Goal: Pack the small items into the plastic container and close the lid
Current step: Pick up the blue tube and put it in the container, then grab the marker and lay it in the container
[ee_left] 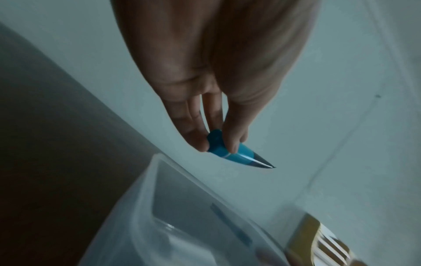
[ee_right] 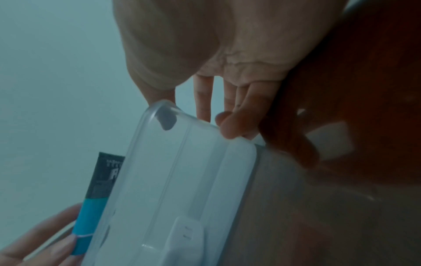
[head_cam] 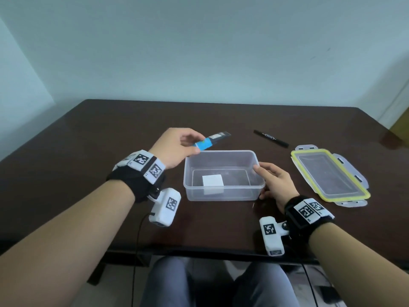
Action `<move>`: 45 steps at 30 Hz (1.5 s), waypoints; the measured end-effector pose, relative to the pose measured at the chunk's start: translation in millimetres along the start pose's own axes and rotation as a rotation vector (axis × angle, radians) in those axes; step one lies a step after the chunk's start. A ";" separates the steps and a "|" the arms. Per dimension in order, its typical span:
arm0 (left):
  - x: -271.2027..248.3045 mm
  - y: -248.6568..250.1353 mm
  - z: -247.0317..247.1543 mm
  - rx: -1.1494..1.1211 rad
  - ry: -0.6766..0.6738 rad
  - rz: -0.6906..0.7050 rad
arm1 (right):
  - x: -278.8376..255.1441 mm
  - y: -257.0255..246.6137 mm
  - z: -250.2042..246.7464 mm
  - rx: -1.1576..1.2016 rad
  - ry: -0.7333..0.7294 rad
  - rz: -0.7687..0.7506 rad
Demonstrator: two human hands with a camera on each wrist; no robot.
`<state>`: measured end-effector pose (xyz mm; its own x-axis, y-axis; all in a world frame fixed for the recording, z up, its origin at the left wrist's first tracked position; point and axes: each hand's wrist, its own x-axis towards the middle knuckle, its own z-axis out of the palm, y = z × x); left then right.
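Note:
The clear plastic container (head_cam: 223, 193) stands open at the table's middle, with a small white block (head_cam: 212, 183) on its floor. Above its far left corner my left hand (head_cam: 192, 145) pinches a blue and black tube (head_cam: 212, 141) by the blue capped end. The left wrist view shows fingers and thumb of that hand (ee_left: 215, 142) round the tube (ee_left: 237, 153), over the container (ee_left: 141, 216). My right hand (head_cam: 269, 180) holds the container's right end, thumb and fingers against its wall (ee_right: 182, 180). The yellow-rimmed lid (head_cam: 327, 173) lies flat to the right.
A black marker (head_cam: 271, 138) lies on the dark wooden table (head_cam: 88, 140) behind the container, toward the right. The table's near edge runs just below my wrists, with my knees under it. A pale wall stands behind the table.

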<state>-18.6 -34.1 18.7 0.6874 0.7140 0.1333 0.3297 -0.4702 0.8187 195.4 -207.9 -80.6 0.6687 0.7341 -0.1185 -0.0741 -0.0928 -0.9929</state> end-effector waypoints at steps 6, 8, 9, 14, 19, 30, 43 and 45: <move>7.7 4.5 37.3 0.511 -0.201 0.070 | 0.5 0.5 -0.9 0.004 -0.002 0.003; 13.5 0.8 42.3 0.563 -0.222 0.059 | 0.1 0.5 -1.0 0.006 -0.009 0.005; 16.7 -1.6 44.2 0.581 -0.236 0.052 | 0.2 0.9 -1.6 0.009 -0.011 0.004; 25.0 -17.1 50.7 0.677 -0.314 0.019 | 2.4 3.5 -2.2 0.005 -0.015 0.001; 31.5 -25.5 54.4 0.719 -0.354 0.011 | 4.6 4.3 -3.1 0.006 -0.014 0.008; 14.8 -23.8 43.4 0.378 -0.109 0.026 | 3.5 1.1 -2.9 0.000 -0.005 0.019; -21.9 -36.2 18.9 -0.092 0.191 -0.327 | 52.6 -81.5 -48.2 -0.062 0.152 0.046; -14.6 -36.4 20.1 -0.125 0.173 -0.377 | 64.9 -91.8 -55.1 -0.092 0.171 0.062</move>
<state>-27.7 -37.9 -24.2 0.4113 0.9054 -0.1052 0.4489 -0.1008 0.8879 286.4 -188.8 3.4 0.7812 0.6011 -0.1688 -0.0563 -0.2016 -0.9779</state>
